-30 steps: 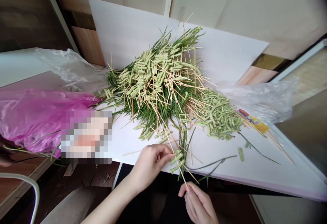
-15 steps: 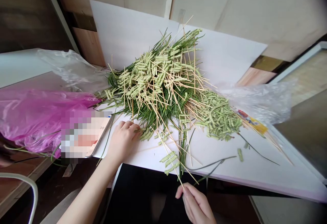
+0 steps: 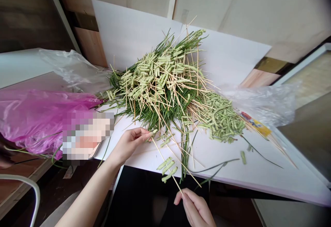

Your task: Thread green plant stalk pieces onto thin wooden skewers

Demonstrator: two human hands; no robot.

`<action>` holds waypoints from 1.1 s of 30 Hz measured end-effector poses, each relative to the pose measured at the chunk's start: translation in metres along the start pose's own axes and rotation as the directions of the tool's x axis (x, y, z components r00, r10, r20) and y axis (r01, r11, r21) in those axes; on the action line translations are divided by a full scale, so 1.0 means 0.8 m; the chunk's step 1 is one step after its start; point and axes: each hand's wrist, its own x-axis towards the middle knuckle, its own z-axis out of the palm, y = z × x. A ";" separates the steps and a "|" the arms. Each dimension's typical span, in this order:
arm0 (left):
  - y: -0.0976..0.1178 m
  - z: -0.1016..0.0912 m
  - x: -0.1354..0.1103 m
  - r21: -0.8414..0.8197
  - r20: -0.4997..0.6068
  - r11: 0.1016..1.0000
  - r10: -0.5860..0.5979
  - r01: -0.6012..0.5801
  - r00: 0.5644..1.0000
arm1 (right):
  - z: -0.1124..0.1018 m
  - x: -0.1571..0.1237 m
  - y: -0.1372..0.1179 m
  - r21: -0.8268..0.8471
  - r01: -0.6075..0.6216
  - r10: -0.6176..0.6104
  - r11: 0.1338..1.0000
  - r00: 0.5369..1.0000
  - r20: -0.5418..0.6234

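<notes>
My right hand pinches the lower end of a thin wooden skewer at the table's front edge. Three cut green bean pieces are threaded crosswise on it. Between the thumb and fingers of my left hand is another green bean piece, held at the skewer's upper tip; whether the tip has pierced it I cannot tell. Just beyond lies a big heap of skewered bean pieces on long green chives.
Loose cut beans are piled to the right, beside a packet of skewers and a clear plastic bag. A pink plastic bag and a phone with a blurred screen lie left on the white table.
My left hand has lifted from the table with a bean piece and met the skewer's tip. My right hand has shifted slightly left, tilting the skewer toward it.
</notes>
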 end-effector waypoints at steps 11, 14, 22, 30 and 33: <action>0.002 0.001 -0.002 -0.068 0.036 0.998 -0.010 0.012 0.999 | 0.001 0.000 -0.001 0.005 0.019 -0.019 1.000 1.000 -0.018; 0.000 0.000 -0.002 -0.090 0.020 0.996 -0.012 0.014 1.000 | 0.000 0.000 -0.002 -0.019 0.009 -0.009 1.000 1.000 -0.020; -0.002 0.003 -0.003 -0.165 -0.011 0.983 -0.083 0.080 0.996 | -0.002 0.002 0.003 -0.003 -0.001 0.001 1.000 1.000 -0.007; 0.005 0.016 -0.006 -0.244 0.029 0.963 -0.109 0.113 0.994 | -0.008 0.006 0.016 -0.011 0.035 -0.035 0.999 0.999 0.024; 0.006 0.032 -0.012 -0.203 0.112 0.967 -0.134 0.154 0.985 | -0.008 0.008 0.020 -0.004 0.075 -0.075 0.997 0.996 0.050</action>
